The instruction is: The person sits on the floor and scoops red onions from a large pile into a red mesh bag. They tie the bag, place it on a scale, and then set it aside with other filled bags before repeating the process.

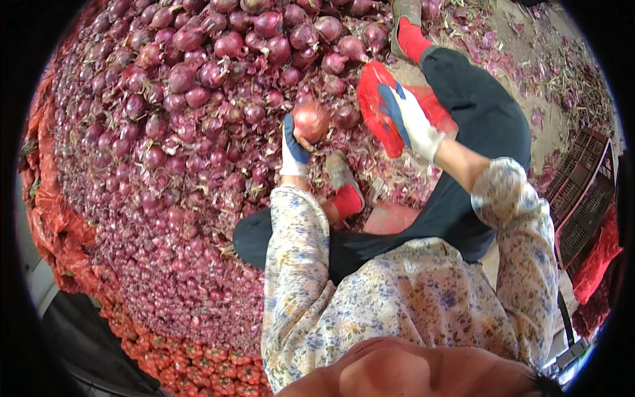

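My left hand, in a white and blue work glove, holds a large reddish onion above the edge of a heap of red onions. To its right, my right hand, gloved the same way, grips a red mesh bag. The bag hangs between the heap and my bent leg. The fingertips of the right hand lie against the bag, and whether anything else is under them is hidden.
Onion skins and dry stalks litter the floor at right. Stacked dark plastic crates stand there, with a red bag beside them. Filled red mesh sacks border the heap at lower left. My shoe is among the onion skins.
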